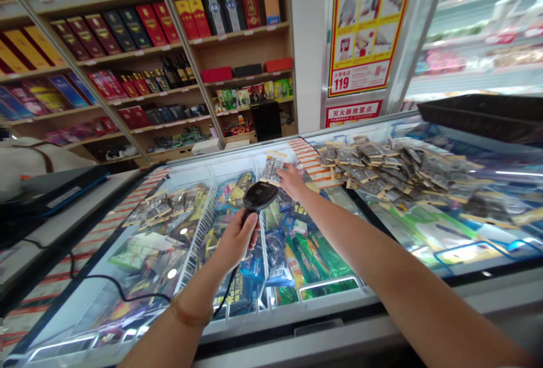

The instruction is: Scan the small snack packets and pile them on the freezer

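Note:
My left hand (238,236) is wrapped round the handle of a black barcode scanner (261,195), its head pointing away from me. A cable runs from it past my wrist to the left. In my right hand (292,182) I pinch a small clear packet with a tan header card (274,167), just beyond the scanner head. Both hands are above the glass-topped freezer (263,323). A heap of similar small packets (382,167) lies on the glass to the right, and a smaller group of packets (169,205) lies on the left.
Bagged frozen goods (309,255) show through the glass, between white wire dividers (199,232). A dark tray (483,116) stands at the right rear. To the left is a counter with a black device (51,198). Shelves of boxed bottles (127,29) line the back wall, beside a red poster (369,29).

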Motion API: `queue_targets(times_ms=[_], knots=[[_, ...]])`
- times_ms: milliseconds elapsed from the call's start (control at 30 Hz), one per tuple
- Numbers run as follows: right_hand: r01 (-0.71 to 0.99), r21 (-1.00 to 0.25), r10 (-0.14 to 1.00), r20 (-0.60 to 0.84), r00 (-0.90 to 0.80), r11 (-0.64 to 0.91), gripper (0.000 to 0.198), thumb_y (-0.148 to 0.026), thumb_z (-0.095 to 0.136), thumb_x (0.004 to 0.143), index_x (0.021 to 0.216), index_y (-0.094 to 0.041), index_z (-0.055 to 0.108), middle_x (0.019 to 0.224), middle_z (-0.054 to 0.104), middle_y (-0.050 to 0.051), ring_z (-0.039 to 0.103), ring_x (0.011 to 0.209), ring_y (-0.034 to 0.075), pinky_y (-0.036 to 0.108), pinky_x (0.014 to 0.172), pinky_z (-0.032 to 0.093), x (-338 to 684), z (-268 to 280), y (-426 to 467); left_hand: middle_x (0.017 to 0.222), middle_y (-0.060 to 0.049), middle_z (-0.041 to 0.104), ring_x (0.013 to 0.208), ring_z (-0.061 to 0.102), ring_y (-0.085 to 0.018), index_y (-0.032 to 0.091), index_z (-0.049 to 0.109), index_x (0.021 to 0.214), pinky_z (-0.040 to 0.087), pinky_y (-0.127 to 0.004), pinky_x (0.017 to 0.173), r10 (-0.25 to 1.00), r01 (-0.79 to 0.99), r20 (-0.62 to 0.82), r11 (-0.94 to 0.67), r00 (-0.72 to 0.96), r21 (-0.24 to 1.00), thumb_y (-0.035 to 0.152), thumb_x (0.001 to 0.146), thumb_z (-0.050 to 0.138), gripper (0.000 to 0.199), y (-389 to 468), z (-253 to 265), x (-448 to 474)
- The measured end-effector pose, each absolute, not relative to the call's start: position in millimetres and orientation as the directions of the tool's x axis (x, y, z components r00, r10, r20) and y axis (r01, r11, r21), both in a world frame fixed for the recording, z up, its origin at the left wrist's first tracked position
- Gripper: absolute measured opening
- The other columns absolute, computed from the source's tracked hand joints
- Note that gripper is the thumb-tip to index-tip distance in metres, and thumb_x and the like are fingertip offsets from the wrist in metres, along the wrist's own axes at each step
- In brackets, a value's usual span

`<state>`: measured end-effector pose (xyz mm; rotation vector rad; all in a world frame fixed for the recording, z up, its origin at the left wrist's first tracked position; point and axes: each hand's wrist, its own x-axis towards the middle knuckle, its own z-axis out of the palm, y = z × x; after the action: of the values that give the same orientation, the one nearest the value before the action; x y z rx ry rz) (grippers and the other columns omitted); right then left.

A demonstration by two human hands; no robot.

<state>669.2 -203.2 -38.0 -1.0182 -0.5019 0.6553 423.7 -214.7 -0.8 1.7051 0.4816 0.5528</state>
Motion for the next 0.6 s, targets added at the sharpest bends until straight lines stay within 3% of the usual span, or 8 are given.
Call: queue_targets(times_ms=[133,367,600], knots=[[-0.237,-0.917,0.697,0.060,0.715,0.321,0.027,-0.025,0.063,0.075,0.097,-0.027,0.048,0.081,0.063,-0.005,0.065,0.070,0.016,0.030,0.067,0.054,666.6,-36.8,-207.4,0.070,0.003,0.056,0.043,0.045,-0.006,0.020,0.052,0.083,0.037,-0.021,0.038,0.647,0.012,0.089,-0.150,0.757,0.989,0.072,0.075,0.065,0.055,-214.4,-0.3,424.5],[-0.165,-0.974,0.688,-0.013,0.726,0.156,0.025,-0.025,0.071,0.069,0.087,-0.025,0.053,0.072,0.061,-0.005,0.060,0.064,0.015,0.029,0.064,0.052,649.7,-27.6,-208.6,0.064,0.002,0.057,0.040,0.046,-0.008,0.020,0.051,0.082,0.036,-0.022,0.037,0.854,-0.027,0.008,0.006,0.519,1.000,0.075,0.073,0.065,0.058,-184.7,25.5,400.5],[-0.129,-0.992,0.802,-0.085,0.591,-0.009,0.015,-0.020,0.075,0.069,0.070,-0.021,0.060,0.058,0.061,-0.003,0.056,0.056,0.014,0.027,0.059,0.047,567.3,-7.7,-156.1,0.060,0.003,0.057,0.039,0.047,-0.009,0.021,0.052,0.083,0.036,-0.022,0.037,0.968,-0.013,0.059,-0.058,0.245,0.998,0.066,0.078,0.067,0.048,-144.0,59.9,317.3]])
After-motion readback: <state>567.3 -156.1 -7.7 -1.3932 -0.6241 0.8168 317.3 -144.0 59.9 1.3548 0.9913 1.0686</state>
